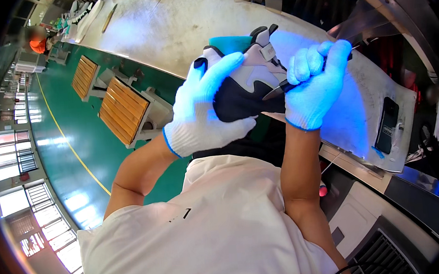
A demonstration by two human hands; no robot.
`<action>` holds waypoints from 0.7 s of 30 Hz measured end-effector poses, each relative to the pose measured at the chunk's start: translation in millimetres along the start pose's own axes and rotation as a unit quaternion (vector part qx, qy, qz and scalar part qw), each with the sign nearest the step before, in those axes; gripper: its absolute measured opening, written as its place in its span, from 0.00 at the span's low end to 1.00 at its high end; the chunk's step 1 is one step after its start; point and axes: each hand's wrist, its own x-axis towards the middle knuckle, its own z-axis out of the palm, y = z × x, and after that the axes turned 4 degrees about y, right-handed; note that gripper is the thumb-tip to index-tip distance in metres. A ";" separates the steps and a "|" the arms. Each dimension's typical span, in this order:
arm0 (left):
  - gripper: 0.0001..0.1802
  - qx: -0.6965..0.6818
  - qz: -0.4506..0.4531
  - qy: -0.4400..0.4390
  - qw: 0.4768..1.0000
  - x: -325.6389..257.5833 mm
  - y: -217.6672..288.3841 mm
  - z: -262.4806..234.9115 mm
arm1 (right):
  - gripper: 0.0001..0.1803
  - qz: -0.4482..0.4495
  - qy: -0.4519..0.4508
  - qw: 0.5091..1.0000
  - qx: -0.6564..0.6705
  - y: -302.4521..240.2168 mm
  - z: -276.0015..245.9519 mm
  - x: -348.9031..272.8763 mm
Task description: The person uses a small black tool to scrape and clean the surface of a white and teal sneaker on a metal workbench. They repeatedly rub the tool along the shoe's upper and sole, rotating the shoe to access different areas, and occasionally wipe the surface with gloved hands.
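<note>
A black, white and grey shoe upper is in front of me over the near edge of the bench, with a teal shoe last showing at its opening. My left hand, in a white knitted glove, is wrapped round its left end, thumb underneath. My right hand, gloved too, is closed in a fist round the dark handle of a slim tool. The tool's narrow, pointed metal blade lies against the shoe's dark side. A thin tip of the tool also sticks out past the fist. Blue light falls on both gloves.
The long pale bench curves across the front. A dark phone lies at its right end. More shoes and a thin stick are at its far left. Wooden-slatted stools stand on the green floor. A person in orange is far left.
</note>
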 end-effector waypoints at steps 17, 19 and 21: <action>0.37 -0.201 -0.156 0.007 0.967 17.8 -25.1 2.5 | 0.15 0.080 -0.026 0.900 -0.428 8.1 60.0 23.2; 0.36 -0.277 -0.218 0.004 0.936 25.3 -35.2 5.5 | 0.19 0.101 -0.086 0.820 -0.557 15.8 64.9 44.4; 0.38 -0.262 -0.208 -0.028 0.942 40.5 -48.8 2.0 | 0.19 -0.148 -0.309 0.603 -0.720 29.5 28.9 100.3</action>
